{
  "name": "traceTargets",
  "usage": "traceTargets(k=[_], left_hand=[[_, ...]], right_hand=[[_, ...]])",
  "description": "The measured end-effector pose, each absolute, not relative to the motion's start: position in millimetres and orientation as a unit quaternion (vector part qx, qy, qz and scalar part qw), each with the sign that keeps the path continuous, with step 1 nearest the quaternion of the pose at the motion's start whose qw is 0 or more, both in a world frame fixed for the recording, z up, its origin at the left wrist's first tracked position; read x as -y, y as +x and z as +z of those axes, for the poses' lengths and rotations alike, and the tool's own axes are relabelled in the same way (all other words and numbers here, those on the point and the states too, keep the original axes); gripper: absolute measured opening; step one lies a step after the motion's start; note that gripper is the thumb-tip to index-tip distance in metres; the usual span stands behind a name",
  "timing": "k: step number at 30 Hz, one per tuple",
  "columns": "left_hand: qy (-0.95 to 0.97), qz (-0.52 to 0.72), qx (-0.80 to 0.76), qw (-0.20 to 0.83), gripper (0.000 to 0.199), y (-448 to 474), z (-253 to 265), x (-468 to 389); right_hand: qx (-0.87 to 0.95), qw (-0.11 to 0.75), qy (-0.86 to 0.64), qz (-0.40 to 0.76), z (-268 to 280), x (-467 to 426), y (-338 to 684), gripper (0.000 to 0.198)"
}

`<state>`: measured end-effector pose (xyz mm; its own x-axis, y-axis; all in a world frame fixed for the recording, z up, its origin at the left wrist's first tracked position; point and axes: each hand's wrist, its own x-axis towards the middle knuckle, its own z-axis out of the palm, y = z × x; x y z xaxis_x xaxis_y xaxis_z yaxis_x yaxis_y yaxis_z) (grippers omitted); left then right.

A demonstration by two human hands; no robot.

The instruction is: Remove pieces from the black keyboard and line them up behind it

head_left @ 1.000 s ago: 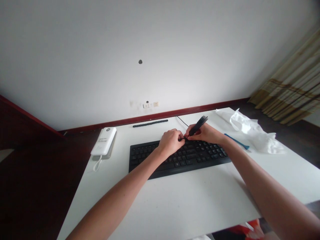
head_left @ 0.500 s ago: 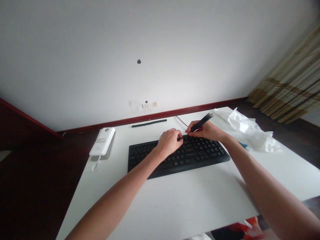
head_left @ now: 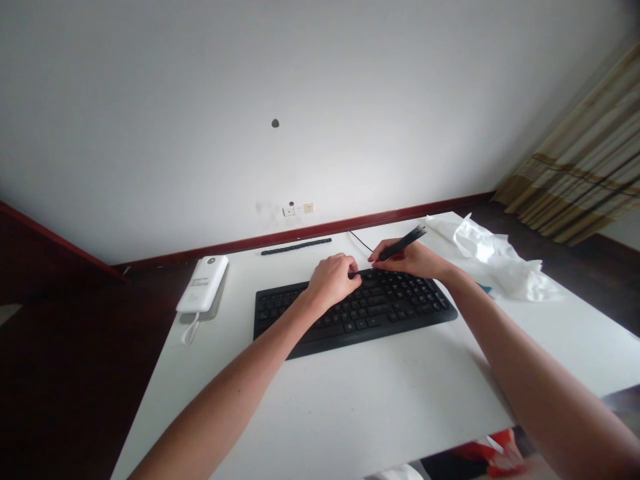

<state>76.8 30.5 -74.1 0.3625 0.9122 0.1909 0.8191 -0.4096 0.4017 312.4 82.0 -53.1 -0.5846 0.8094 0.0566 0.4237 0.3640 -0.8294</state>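
A black keyboard point(head_left: 370, 327) lies on the white table, with both my hands over its back edge. My left hand point(head_left: 331, 283) is closed, thumb and fingers pinched above the upper middle keys; a small dark thing shows at the fingertips, too small to name. Close beside it, my right hand point(head_left: 403, 259) is closed around a slim black pen-shaped tool point(head_left: 403, 244). The tool slants up to the right, its upper end looking frayed. Its lower end is hidden by my fingers. Behind the keyboard lies a row of small dark pieces like keycaps point(head_left: 296, 247).
A white power bank point(head_left: 203, 285) with a strap lies on the left of the table point(head_left: 350, 400). Crumpled white wrapping point(head_left: 495, 253) covers the back right, near a small teal item point(head_left: 485, 289). A thin black cable point(head_left: 361, 241) runs behind the keyboard.
The view has shifted very slightly. My left hand has moved a little left along the keys, its fingers still pinched. My right hand keeps hold of the pen-shaped tool in nearly the same place.
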Motion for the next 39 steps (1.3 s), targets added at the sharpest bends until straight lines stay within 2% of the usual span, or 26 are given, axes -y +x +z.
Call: traceTargets(k=[9,23,33,39], left_hand=[[0.796,0.180,-0.576,0.044,0.012,55,-76,-44],[0.782,0.173,-0.589,0.110,0.009,49,-87,-54],[0.790,0.164,-0.588,0.056,0.013,47,-86,-53],[0.808,0.184,-0.556,0.066,0.018,61,-73,-41]], right_hand=[[0.780,0.207,-0.381,0.451,-54,-83,315,0.035],[0.767,0.193,-0.393,0.470,-56,-84,316,0.030],[0.768,0.198,-0.393,0.465,-54,-83,315,0.032],[0.769,0.191,-0.397,0.464,-54,-84,316,0.037]])
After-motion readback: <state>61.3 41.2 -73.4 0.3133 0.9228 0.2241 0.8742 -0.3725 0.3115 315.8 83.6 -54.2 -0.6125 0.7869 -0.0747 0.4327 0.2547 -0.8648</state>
